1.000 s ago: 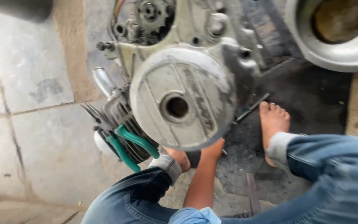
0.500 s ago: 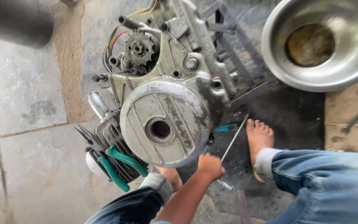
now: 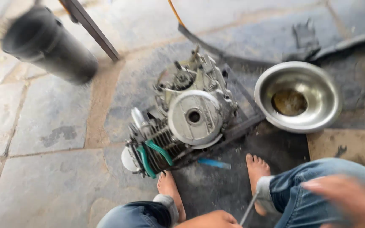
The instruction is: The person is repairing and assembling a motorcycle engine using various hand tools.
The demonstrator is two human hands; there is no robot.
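I see a small engine [image 3: 189, 122] lying on a dark mat [image 3: 216, 185] on the stone floor [image 3: 51, 126], just ahead of my two bare feet. It is grey metal, grimy, with a round silver side cover [image 3: 195, 117] facing up that has a hole in its middle. Cooling fins run along its near end, and a pair of green-handled pliers [image 3: 153, 154] lies across those fins. A gear and some wires show at the far end.

My left hand [image 3: 212, 220] sits at the bottom edge, fingers curled shut around a thin metal rod [image 3: 249, 209], well back from the engine. My right hand [image 3: 351, 200] is a blur over my right knee; I cannot tell how its fingers are set.

A blue-handled tool [image 3: 214, 163] lies on the mat between the engine and my right foot [image 3: 257, 173]. A steel bowl [image 3: 298, 97] with brown liquid stands to the right of the engine, and a black cylinder [image 3: 47, 44] lies at the upper left.
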